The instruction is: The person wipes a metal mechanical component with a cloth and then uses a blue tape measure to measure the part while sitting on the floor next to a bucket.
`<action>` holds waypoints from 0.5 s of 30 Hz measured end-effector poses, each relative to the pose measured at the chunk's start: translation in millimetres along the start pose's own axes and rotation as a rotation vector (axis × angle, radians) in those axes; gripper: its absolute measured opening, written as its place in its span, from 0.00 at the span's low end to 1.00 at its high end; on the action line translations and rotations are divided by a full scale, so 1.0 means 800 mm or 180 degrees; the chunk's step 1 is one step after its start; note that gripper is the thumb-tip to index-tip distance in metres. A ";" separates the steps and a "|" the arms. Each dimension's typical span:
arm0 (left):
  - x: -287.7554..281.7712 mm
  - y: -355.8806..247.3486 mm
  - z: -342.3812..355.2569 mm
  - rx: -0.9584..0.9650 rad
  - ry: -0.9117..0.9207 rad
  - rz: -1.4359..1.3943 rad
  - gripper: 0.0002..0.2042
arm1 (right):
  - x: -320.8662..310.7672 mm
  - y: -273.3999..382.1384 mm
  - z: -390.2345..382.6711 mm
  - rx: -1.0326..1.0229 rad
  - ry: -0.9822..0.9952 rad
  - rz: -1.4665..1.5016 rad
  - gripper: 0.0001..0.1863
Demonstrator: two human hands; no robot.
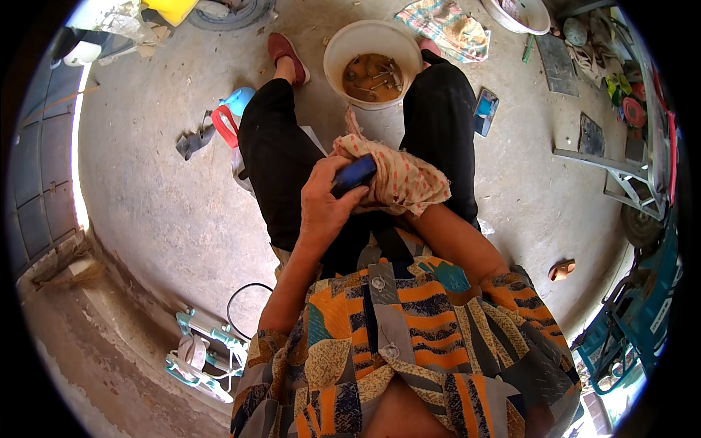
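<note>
My left hand (325, 201) is closed round a small, glossy dark-blue block-shaped object (354, 175), whose exact kind I cannot make out. Against the object's right side lies a cream cloth (405, 179) with red spots. The cloth is wrapped over my right hand, so its fingers are hidden; only my right forearm (460, 237) shows below it. Both hands are over my lap, between my knees. Just beyond them, between my feet, stands a whitish bucket (334, 73) holding brown liquid and several metal pieces (376, 77).
On the floor to the right lies a phone (485, 112). A checked cloth (449, 29) and a white basin (537, 22) are farther off. Left of my leg are a red-handled bag (225, 125) and a dark rag (195, 141). A metal stand (613, 171) is at the right.
</note>
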State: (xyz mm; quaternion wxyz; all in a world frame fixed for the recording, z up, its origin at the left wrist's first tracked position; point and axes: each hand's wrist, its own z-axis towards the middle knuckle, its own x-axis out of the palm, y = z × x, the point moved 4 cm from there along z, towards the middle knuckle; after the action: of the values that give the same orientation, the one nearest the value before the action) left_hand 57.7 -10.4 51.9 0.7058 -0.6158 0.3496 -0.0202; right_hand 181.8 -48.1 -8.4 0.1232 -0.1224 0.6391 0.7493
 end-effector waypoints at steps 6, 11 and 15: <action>-0.006 0.010 -0.004 -0.0478 -0.0089 -0.0746 0.16 | 0.014 -0.020 -0.006 -0.0414 0.0468 -0.1178 0.43; -0.017 0.003 0.002 0.0007 -0.0352 0.0258 0.17 | 0.027 -0.044 0.004 0.0487 0.0142 0.1500 0.32; -0.008 0.006 0.003 0.0412 -0.0344 0.1037 0.18 | -0.018 0.019 0.029 0.0287 0.0300 0.0144 0.24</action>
State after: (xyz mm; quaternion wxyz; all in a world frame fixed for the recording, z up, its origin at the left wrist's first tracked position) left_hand 52.0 -4.5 50.2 0.7556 -0.5046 0.4042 0.1050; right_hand 189.1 -27.5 14.4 0.0814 -0.1374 0.6798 0.7158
